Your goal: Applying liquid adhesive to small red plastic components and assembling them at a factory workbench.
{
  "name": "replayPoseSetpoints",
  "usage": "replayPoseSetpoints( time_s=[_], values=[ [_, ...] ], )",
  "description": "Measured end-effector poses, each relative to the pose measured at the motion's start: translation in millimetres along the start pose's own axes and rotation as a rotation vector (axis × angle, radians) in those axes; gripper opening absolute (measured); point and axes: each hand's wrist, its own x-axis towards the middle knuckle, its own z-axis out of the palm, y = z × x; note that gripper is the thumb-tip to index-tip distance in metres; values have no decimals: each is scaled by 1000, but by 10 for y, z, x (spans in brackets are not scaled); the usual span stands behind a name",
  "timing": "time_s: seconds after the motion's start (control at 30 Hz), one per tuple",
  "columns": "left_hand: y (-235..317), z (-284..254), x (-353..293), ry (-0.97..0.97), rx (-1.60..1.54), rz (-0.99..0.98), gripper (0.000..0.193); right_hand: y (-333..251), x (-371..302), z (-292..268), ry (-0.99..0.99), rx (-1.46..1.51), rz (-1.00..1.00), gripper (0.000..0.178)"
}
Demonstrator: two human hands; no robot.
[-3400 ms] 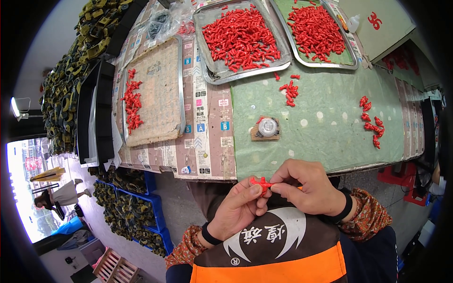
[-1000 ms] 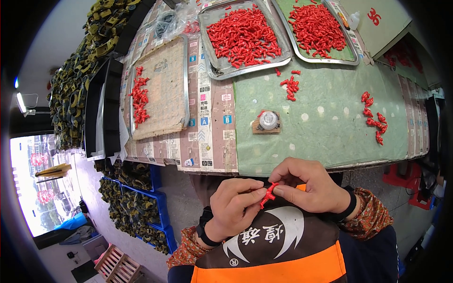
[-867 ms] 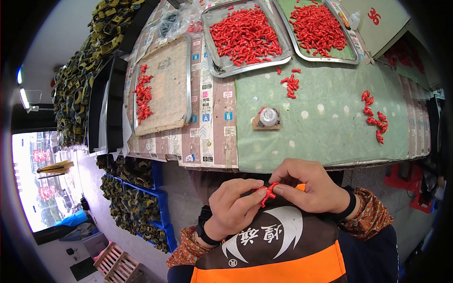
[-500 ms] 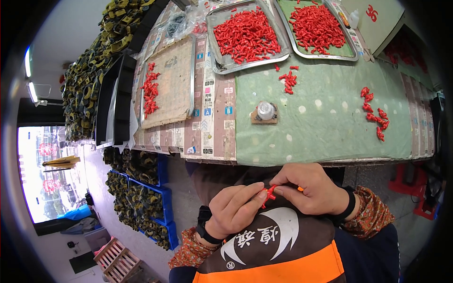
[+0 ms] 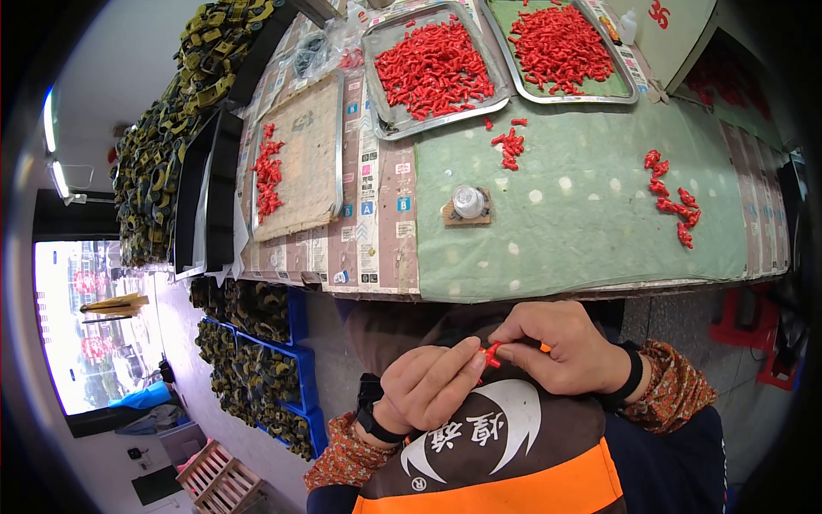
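Over my lap, just in front of the table edge, both hands meet at a small red branched plastic piece (image 5: 491,355). My left hand (image 5: 432,384) grips it between thumb and fingers, with the other fingers curled. From the other side, the thumb and forefinger of my right hand (image 5: 561,349) pinch its upper end. Fingertips hide part of the piece. A speck of orange shows by my right palm; what it is I cannot make out. On the green cloth (image 5: 591,231) lie a small pile of similar red pieces (image 5: 511,147) and a longer row of them (image 5: 673,199) at right.
A small round clear container (image 5: 468,202) stands on a brown block. Two metal trays heaped with red pieces (image 5: 435,73) (image 5: 561,50) sit at the back. A cloth-lined tray (image 5: 304,163) holds several more. Blue crates (image 5: 300,368) of dark green and yellow parts stand at left.
The red piece has turned between my fingers, and less of it shows below them. My hands stay almost in place. The table appears shifted slightly left as the view moves.
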Motion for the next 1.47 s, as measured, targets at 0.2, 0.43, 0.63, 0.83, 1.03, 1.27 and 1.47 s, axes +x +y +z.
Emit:
replayPoseSetpoints(
  time_s=[0.2,0.43,0.63,0.83,1.03,1.27,1.47],
  values=[
    [25,14,-6,35,-59,-68,31,-32,6,-81,-60,31,-9,9],
    [176,114,-32,46,-435,-444,37,22,-136,-111,-52,262,288,8],
    [372,123,-198,15,-1165,-949,42,-5,-125,-115,-63,302,322,10],
    [397,71,-324,89,-1555,-1122,41,10,-183,12,-65,165,246,10],
    [468,92,-429,149,-1555,-1126,33,-75,-174,100,-64,-121,-109,17],
    [515,162,-363,135,-1552,-1126,22,-65,-279,72,-23,-215,-220,22],
    [560,169,-357,130,-1503,-1140,22,-52,-319,82,-18,-257,-282,24]
  ],
)
